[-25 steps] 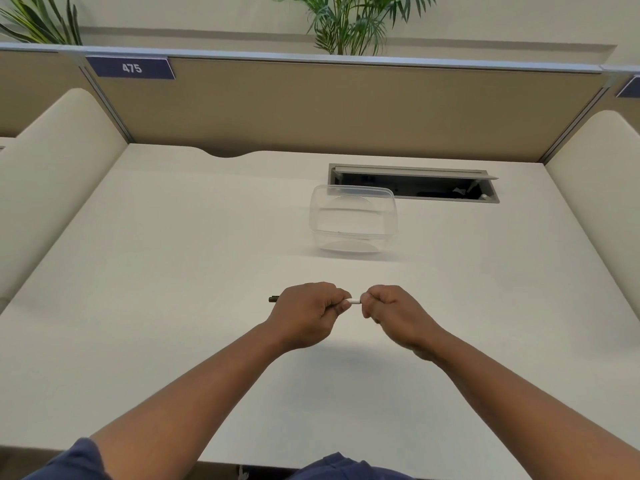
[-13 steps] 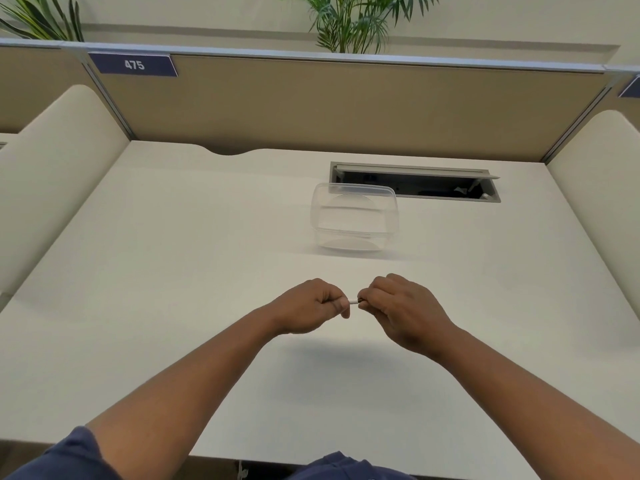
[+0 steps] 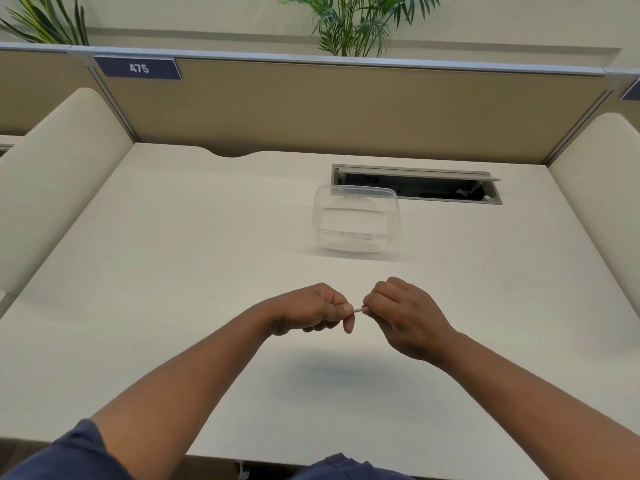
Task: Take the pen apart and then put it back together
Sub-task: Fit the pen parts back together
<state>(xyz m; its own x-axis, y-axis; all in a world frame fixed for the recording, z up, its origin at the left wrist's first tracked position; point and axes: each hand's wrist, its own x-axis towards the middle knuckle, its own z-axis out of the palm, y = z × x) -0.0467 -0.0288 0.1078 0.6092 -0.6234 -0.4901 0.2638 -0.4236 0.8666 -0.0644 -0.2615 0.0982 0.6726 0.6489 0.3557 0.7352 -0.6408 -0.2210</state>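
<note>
A: Where is the pen (image 3: pixel 357 309)?
B: Between the two hands, held above the table (image 3: pixel 173 271). Only a short white stretch shows, in the gap between the fingertips; the rest is hidden inside the fists.
A: And the fingers?
B: The left hand (image 3: pixel 311 311) is clenched around the pen body, thumb laid along the top. The right hand (image 3: pixel 403 315) pinches the pen's end, where a small dark bit shows just at its fingers (image 3: pixel 372 301).
A: Are the hands touching?
B: Nearly; just the sliver of pen separates them.
A: Anything else nearby?
B: A clear plastic container (image 3: pixel 356 220) stands well beyond the fingers, farther out on the table, and a cable slot (image 3: pixel 415 185) lies behind it, by the partition (image 3: pixel 346 109)
</note>
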